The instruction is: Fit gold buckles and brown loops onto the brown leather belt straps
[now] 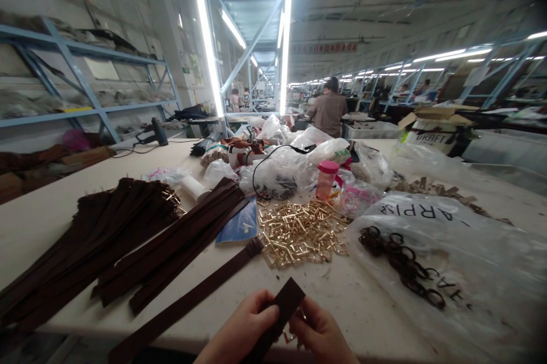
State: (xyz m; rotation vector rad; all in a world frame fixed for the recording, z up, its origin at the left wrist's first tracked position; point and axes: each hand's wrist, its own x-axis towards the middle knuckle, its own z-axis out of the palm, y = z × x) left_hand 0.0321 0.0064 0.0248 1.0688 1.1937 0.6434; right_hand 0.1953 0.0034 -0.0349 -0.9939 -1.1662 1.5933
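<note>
My left hand (250, 321) grips a dark brown strap (290, 295) near its end, thumb on top, at the table's front edge. Close beside it, my right hand (318, 327) pinches a gold metal buckle (289, 334) against the strap's right side; fingers partly cover it. Ahead lies a heap of gold buckles (303, 233). A single brown strap (192, 301) with a loop near its far end lies to the left. Further left are a stack of straps (183, 238) and a larger bundle (98, 233) with gold pieces at its far ends.
Dark rings (401, 264) lie on a plastic bag (470, 273) at right. A blue booklet (239, 224) touches the buckle heap. Behind stand a pink-lidded jar (327, 179) and plastic bags (273, 164). A heat gun (156, 133) is back left. A person (329, 107) stands beyond the table.
</note>
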